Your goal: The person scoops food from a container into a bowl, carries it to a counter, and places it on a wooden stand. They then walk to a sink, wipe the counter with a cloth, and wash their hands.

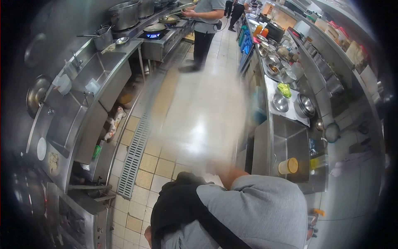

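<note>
My right forearm comes out of a grey sleeve and leads to my right hand (214, 167), which is smeared by motion. It is at the lower edge of a large pale, whitish thing (195, 108) and appears to hold it. That thing is badly blurred and partly see-through, with a bright glare low in its middle, so I cannot make out its kind. It hangs over the tiled floor in front of me. At the lower left a small patch of skin (148, 235) shows beside my black apron, perhaps my left hand; its fingers are hidden.
Steel sinks (66, 124) line the left side, beyond them a lit stove (154, 35) with pans. A floor drain grate (134, 153) runs alongside. On the right counter stand metal bowls (306, 105) and a sink with a yellow-lidded tub (288, 166). A co-worker (205, 25) stands ahead.
</note>
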Motion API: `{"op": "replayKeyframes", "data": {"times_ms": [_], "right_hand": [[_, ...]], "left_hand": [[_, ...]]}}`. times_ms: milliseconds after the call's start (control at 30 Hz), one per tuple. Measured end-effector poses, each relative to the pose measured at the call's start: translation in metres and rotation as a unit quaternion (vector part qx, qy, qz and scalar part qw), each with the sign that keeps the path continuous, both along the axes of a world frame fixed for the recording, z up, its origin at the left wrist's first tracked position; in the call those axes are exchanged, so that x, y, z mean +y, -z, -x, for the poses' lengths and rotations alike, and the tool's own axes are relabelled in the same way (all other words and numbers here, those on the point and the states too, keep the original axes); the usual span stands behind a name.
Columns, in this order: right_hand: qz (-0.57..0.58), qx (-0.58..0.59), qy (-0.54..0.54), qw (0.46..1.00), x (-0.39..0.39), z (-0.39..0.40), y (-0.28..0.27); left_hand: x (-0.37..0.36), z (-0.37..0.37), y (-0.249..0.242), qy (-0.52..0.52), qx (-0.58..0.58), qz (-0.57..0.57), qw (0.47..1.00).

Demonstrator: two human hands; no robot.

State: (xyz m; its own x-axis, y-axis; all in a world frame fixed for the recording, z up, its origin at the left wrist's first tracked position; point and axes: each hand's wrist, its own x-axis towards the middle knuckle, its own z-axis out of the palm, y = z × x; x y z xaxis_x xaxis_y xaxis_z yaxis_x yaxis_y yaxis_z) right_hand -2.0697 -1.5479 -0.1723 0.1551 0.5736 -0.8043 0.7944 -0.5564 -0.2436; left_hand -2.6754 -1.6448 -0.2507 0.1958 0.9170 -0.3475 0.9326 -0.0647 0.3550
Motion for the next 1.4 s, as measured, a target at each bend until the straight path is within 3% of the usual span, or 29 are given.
{"op": "replayKeyframes", "data": {"times_ms": [33, 67, 100, 133, 167, 200, 233, 267, 333, 367, 400, 433, 500, 533, 600, 667, 733, 767, 800, 833, 867, 900, 933, 1033, 1100, 1233, 1300, 1400], "right_hand": [[-0.001, 0.002, -0.004, 1.0, 0.008, -0.005, 0.01], [-0.042, -0.026, -0.228, 0.972, 0.02, -0.02, 0.048], [-0.081, -0.052, -0.442, 0.892, 0.03, -0.028, 0.07], [-0.083, -0.048, -0.452, 0.887, 0.038, -0.027, 0.052], [-0.068, -0.01, -0.251, 0.965, 0.047, -0.028, 0.017], [-0.047, 0.028, -0.038, 0.998, 0.051, -0.025, -0.025], [-0.101, 0.08, 0.029, 0.991, 0.049, -0.028, -0.054], [-0.1, 0.084, 0.02, 0.991, 0.05, -0.038, -0.045], [-0.321, 0.078, -0.059, 0.942, 0.049, -0.059, -0.004], [-0.379, 0.04, -0.092, 0.92, 0.043, -0.073, 0.028], [-0.273, 0.053, -0.072, 0.958, 0.038, -0.078, 0.009], [-0.164, 0.063, -0.05, 0.983, 0.03, -0.086, -0.007], [-0.076, 0.047, -0.031, 0.995, 0.003, -0.105, -0.009], [-0.051, 0.047, -0.036, 0.997, -0.013, -0.118, 0.012], [-0.028, 0.045, -0.038, 0.998, -0.047, -0.15, 0.073], [-0.08, 0.038, -0.238, 0.967, -0.071, -0.17, 0.107], [-0.099, 0.047, -0.243, 0.964, -0.075, -0.172, 0.091], [-0.022, 0.018, -0.133, 0.991, -0.067, -0.162, 0.066], [0.058, -0.006, -0.02, 0.998, -0.058, -0.151, 0.041], [0.069, 0.001, -0.014, 0.997, -0.05, -0.15, 0.047], [0.08, 0.008, -0.011, 0.997, -0.042, -0.151, 0.055], [0.034, 0.014, 0.025, 0.999, -0.038, -0.147, 0.045], [-0.013, 0.019, 0.059, 0.998, -0.032, -0.142, 0.033], [-0.039, 0.023, -0.008, 0.999, -0.009, -0.134, 0.033], [-0.173, 0.014, -0.107, 0.979, 0.001, -0.126, 0.029], [-0.081, 0.059, -0.061, 0.993, 0.003, -0.12, 0.013], [-0.095, -0.002, -0.211, 0.973, -0.003, -0.121, 0.041], [-0.082, 0.002, -0.137, 0.987, -0.025, -0.125, 0.032]], "left_hand": [[-0.006, -0.003, 0.0, -0.005, -0.004, 0.002, 1.0], [-0.013, -0.011, 0.0, -0.011, -0.006, 0.005, 1.0], [-0.021, -0.017, -0.001, -0.014, -0.008, 0.007, 1.0], [-0.028, -0.024, 0.001, -0.016, -0.013, 0.01, 1.0], [-0.033, -0.031, 0.004, -0.015, -0.015, 0.01, 1.0], [-0.04, -0.039, 0.007, -0.01, -0.021, 0.011, 1.0], [-0.043, -0.047, 0.01, 0.0, -0.028, 0.008, 1.0], [-0.043, -0.055, 0.013, 0.013, -0.038, -0.002, 0.999], [-0.044, -0.075, 0.018, 0.055, -0.059, -0.034, 0.996], [-0.042, -0.083, 0.011, -0.066, -0.144, 0.089, 0.983], [-0.035, -0.097, -0.007, -0.227, -0.239, 0.19, 0.925], [-0.014, -0.133, -0.072, -0.38, -0.291, 0.243, 0.844], [-0.007, -0.132, -0.036, -0.387, -0.333, 0.21, 0.834], [-0.007, -0.141, -0.043, -0.371, -0.376, 0.151, 0.835], [-0.001, -0.151, -0.054, -0.352, -0.397, 0.14, 0.836], [0.002, -0.165, -0.067, -0.389, -0.39, 0.148, 0.821], [0.003, -0.182, -0.093, -0.46, -0.349, 0.207, 0.79], [-0.004, -0.171, -0.073, -0.213, -0.249, 0.006, 0.945], [-0.027, -0.141, -0.026, 0.064, -0.124, -0.199, 0.97], [-0.037, -0.128, 0.01, 0.073, -0.079, -0.165, 0.98], [-0.036, -0.137, 0.006, 0.086, -0.034, -0.131, 0.987], [-0.052, -0.131, -0.004, 0.012, -0.026, -0.011, 1.0], [-0.06, -0.127, -0.001, -0.011, -0.018, 0.023, 0.999], [-0.064, -0.126, -0.004, -0.016, -0.003, 0.054, 0.998], [-0.058, -0.128, -0.004, -0.02, -0.01, 0.059, 0.998], [-0.041, -0.132, -0.005, -0.068, -0.08, 0.074, 0.992], [-0.031, -0.136, -0.012, -0.12, -0.135, 0.095, 0.979], [-0.029, -0.139, -0.015, -0.175, -0.187, 0.118, 0.959]]}}
